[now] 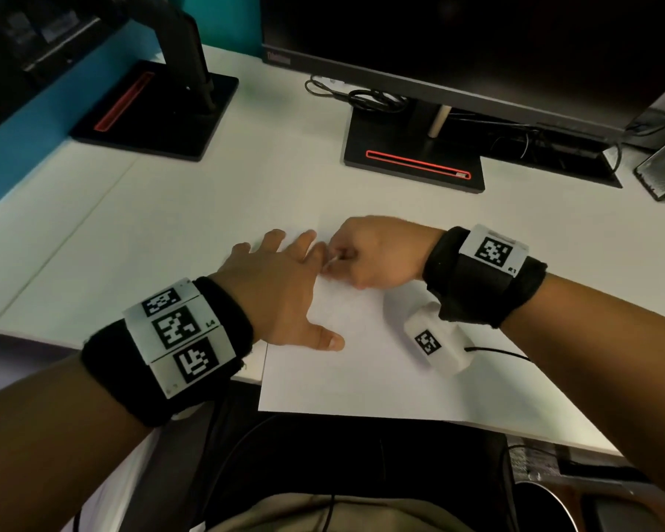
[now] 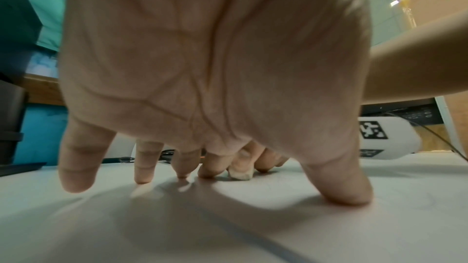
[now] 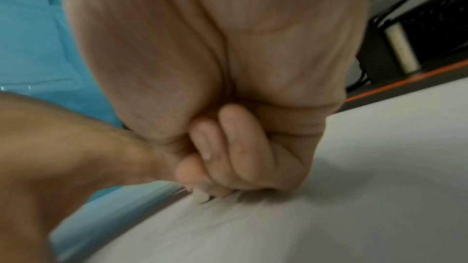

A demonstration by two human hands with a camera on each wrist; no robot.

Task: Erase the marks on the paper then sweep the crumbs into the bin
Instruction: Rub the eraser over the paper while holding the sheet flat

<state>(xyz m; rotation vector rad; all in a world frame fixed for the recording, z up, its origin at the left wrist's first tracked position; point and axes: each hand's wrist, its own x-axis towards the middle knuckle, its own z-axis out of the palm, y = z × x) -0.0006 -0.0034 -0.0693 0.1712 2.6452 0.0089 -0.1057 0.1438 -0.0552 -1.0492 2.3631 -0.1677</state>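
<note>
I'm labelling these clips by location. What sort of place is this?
Most likely an office desk: a white desktop carrying two black monitor stands with red slots, tangled black cables and a white sheet of paper.

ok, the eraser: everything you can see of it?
The eraser is a small off-white block, edges worn and rounded, mostly hidden. The right hand pinches it in curled fingers with only the lower end showing, pressed on the paper beside the left hand's spread fingertips. The right wrist view is motion-blurred.

The left wristband (image 1: 177, 332) reads "L4", the right wristband (image 1: 492, 251) "R1".
</note>
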